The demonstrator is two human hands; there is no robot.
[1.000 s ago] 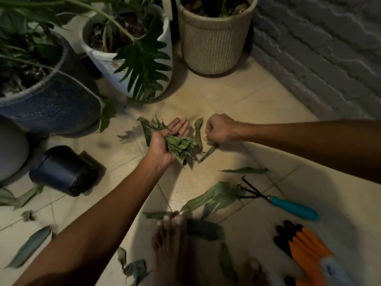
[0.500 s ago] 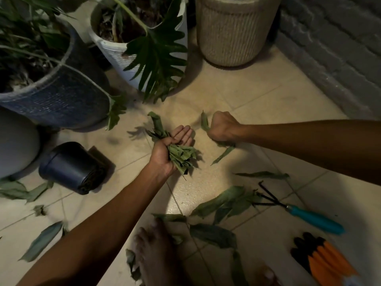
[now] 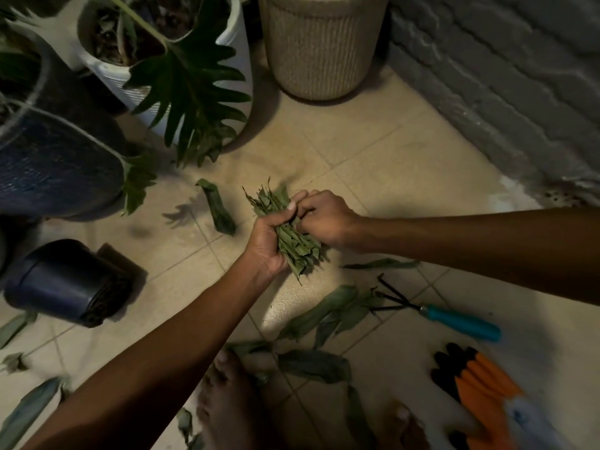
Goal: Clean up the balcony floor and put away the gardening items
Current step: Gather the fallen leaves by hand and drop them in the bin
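Left hand: the left hand (image 3: 267, 241) was wrapped around a bundle of leaves (image 3: 287, 232), held above the tiled floor (image 3: 373, 157).
Right hand: the right hand (image 3: 324, 219) was curled against the bundle's side, fingers pressing leaves in.
Handling: probably light, limp and prone to slipping out (grip mid-bundle, firmly).
Loose leaves: loose leaves (image 3: 328, 315) lay by the hand rake (image 3: 451, 316) and gloves (image 3: 480, 381).

dim, warm light | soft shadows beside pots | wide-angle bending, blur at edges
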